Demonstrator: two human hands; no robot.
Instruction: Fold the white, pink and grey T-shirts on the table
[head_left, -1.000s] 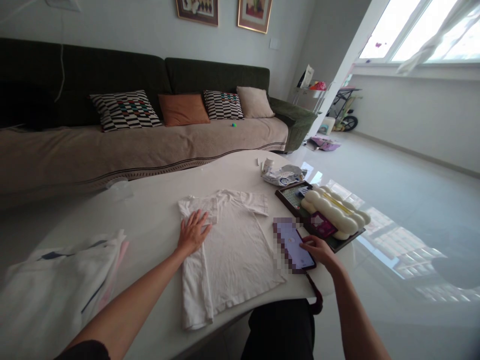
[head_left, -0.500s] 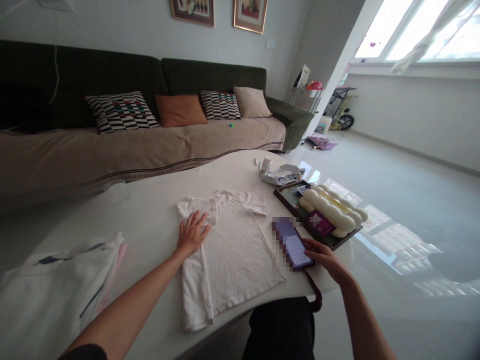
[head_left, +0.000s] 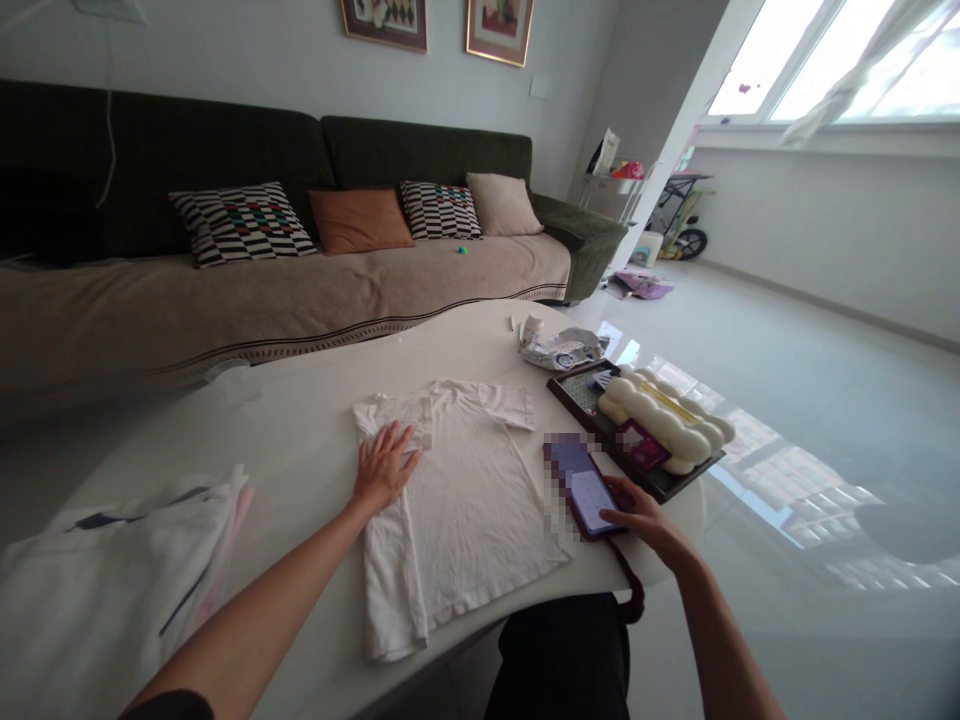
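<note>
A white T-shirt (head_left: 472,500) lies on the table, its left side folded inward with the sleeve on top. My left hand (head_left: 385,468) rests flat on that folded part, fingers spread. To the right of the shirt is a smartphone (head_left: 591,497) in a dark case with a strap (head_left: 631,585), its screen lit and partly pixelated. My right hand (head_left: 637,515) grips the phone's right edge, with the thumb on the screen and the other fingers along the side.
Folded clothes (head_left: 97,570) lie on the white table (head_left: 300,430) at the left. A dark tray (head_left: 574,395) holding a puffy cream-coloured object (head_left: 664,415) stands at the right, behind it a crumpled package (head_left: 566,348) and a small white bottle (head_left: 532,330). A sofa (head_left: 300,290) runs along the back.
My right thumb has shifted left, further over the phone's screen. My left hand and the T-shirt have stayed in place.
</note>
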